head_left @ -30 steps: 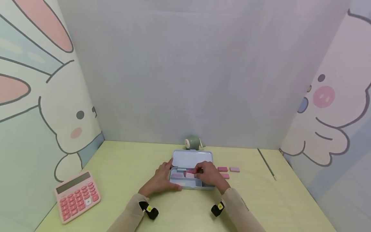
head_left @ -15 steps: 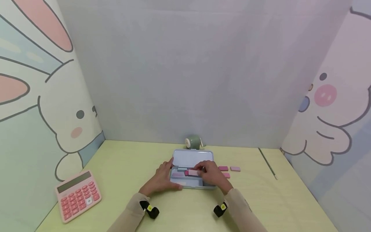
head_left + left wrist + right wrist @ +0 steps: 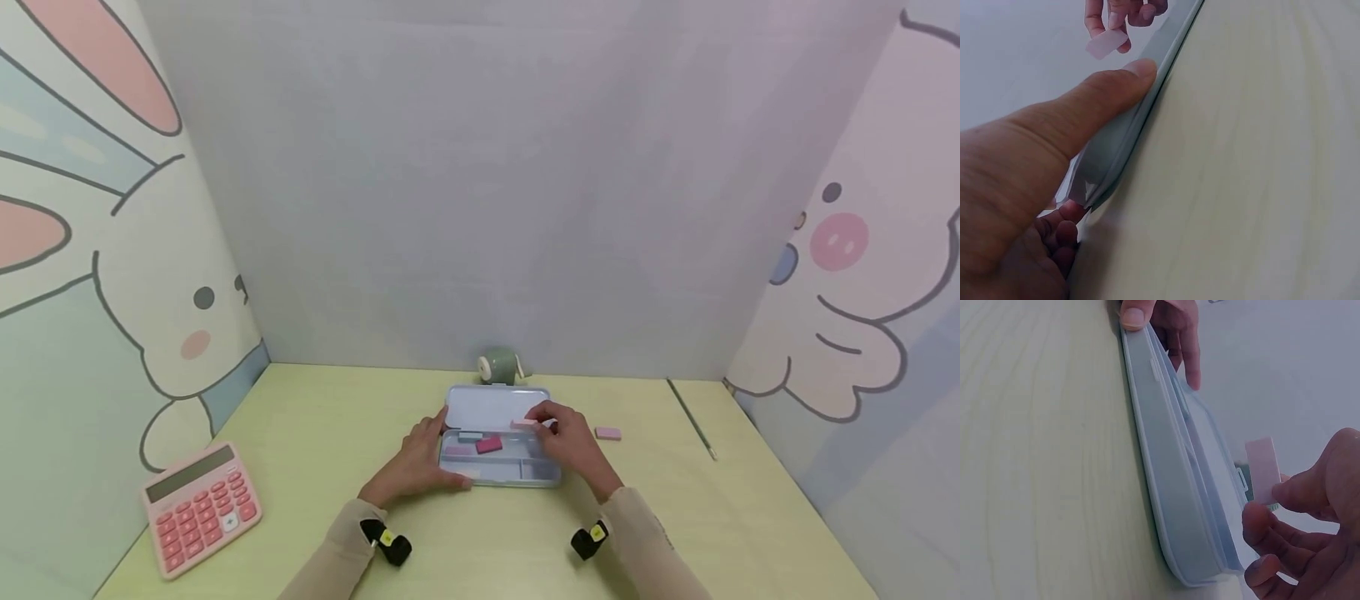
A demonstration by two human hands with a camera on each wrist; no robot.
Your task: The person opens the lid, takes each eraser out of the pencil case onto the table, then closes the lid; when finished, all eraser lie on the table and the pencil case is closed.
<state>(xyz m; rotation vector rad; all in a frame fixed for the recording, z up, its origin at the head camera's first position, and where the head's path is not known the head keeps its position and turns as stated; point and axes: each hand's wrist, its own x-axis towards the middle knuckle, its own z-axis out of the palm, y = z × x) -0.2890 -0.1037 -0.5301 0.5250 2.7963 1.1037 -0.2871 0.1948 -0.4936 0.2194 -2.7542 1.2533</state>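
My left hand [image 3: 414, 463] grips the left end of an open pale blue pencil case [image 3: 480, 473], its thumb along the front edge and its fingers at the left side. My right hand [image 3: 573, 440] pinches a pale pink eraser [image 3: 1264, 470] between thumb and fingers, raised over the case. In the head view that eraser overlaps the upright lid [image 3: 487, 407]. Inside the back compartment lie a dark pink eraser [image 3: 489, 445], a light blue eraser [image 3: 470, 437] and a lilac eraser [image 3: 459, 451].
A lilac-pink eraser [image 3: 607, 433] lies on the table right of the case. Farther right is a dark green pencil [image 3: 692, 418]. A green roller-shaped device [image 3: 499, 366] stands behind the lid. A pink calculator [image 3: 201, 510] rests at the left.
My right hand has lifted the pale pink eraser from the case's back compartment, up and to the right. It now hides the pink erasers seen beside the case. My left hand stays put.
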